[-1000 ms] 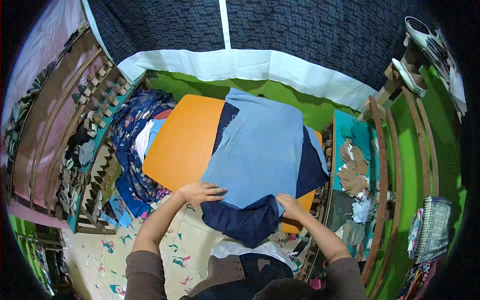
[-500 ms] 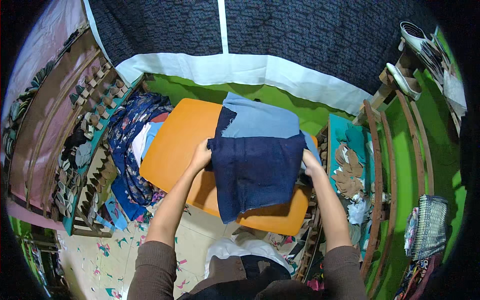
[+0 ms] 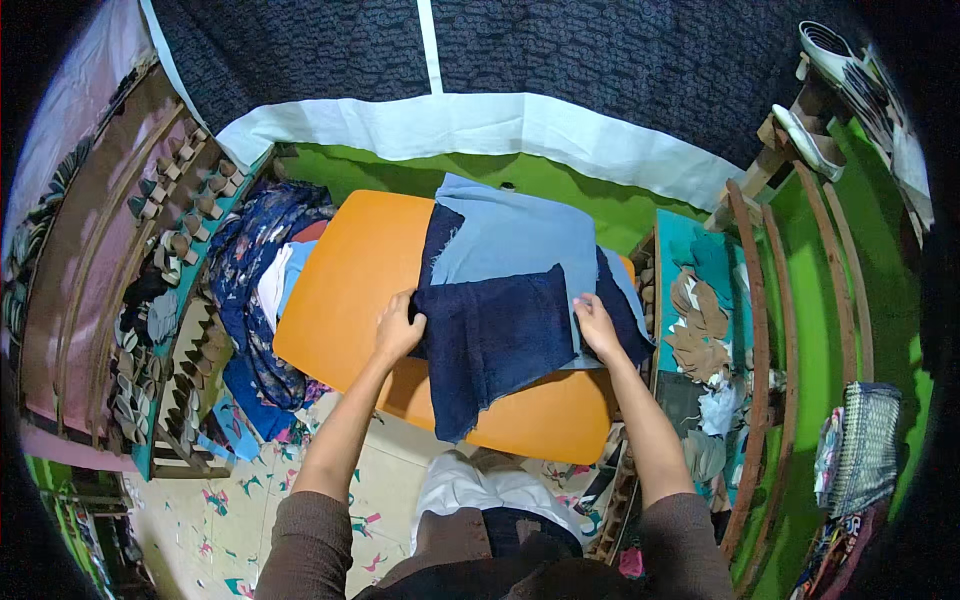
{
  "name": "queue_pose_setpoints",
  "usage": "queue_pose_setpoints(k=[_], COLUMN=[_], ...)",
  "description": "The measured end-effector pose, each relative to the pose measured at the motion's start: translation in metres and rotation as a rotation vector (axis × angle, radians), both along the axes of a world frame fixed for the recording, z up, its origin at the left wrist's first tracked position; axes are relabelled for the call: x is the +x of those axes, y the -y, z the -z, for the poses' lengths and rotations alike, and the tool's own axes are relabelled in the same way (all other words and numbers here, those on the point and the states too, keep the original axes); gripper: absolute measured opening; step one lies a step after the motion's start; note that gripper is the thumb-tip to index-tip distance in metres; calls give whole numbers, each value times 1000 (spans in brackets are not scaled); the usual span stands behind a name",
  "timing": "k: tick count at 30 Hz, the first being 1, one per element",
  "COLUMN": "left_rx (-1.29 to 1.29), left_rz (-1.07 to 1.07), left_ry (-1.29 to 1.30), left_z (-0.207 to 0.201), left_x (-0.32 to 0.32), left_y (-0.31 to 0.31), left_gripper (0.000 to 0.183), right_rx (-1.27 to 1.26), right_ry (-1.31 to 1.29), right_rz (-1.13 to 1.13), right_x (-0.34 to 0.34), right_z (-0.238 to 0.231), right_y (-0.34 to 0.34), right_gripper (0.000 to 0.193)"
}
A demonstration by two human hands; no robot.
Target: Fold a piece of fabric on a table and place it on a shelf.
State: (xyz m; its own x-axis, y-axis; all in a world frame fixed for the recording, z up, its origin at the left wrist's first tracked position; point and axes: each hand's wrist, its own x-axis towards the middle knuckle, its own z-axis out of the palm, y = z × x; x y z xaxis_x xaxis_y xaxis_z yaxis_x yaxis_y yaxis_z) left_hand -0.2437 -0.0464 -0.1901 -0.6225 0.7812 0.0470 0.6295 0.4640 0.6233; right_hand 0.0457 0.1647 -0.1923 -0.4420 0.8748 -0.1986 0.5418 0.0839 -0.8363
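A dark navy piece of denim-like cloth lies slantwise across the orange table, its lower left corner hanging past the near edge. My left hand is closed on the cloth's upper left corner. Just past its right edge is my right hand, fingers a little apart, over the light blue cloth with nothing visible in it. That light blue cloth is spread beneath, toward the far side. Other dark navy cloth shows from under it at both sides.
On the left, a wooden rack holds rows of shoe-shaped pieces beside a heap of flowered blue fabric. A teal shelf with brown cut pieces stands on the right, near wooden rails. Coloured scraps litter the tiled floor.
The navy cloth's right side has dropped and swung left, leaving my right hand. More light blue and navy cloth shows at the right. My left hand still grips its corner, slightly lower.
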Motion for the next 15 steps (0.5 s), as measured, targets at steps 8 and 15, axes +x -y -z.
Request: queue_pose_setpoints(k=[8, 15], left_rx=[-149, 6], left_rz=[498, 731], left_ry=[-575, -862], left_z=[-35, -48], left_x=[-16, -56], left_y=[0, -40], left_gripper=[71, 51], right_rx=[586, 839], right_ry=[352, 480], right_rz=[-350, -828], right_x=[-27, -23], right_z=[-34, -34], right_y=[-4, 6], right_gripper=[68, 72])
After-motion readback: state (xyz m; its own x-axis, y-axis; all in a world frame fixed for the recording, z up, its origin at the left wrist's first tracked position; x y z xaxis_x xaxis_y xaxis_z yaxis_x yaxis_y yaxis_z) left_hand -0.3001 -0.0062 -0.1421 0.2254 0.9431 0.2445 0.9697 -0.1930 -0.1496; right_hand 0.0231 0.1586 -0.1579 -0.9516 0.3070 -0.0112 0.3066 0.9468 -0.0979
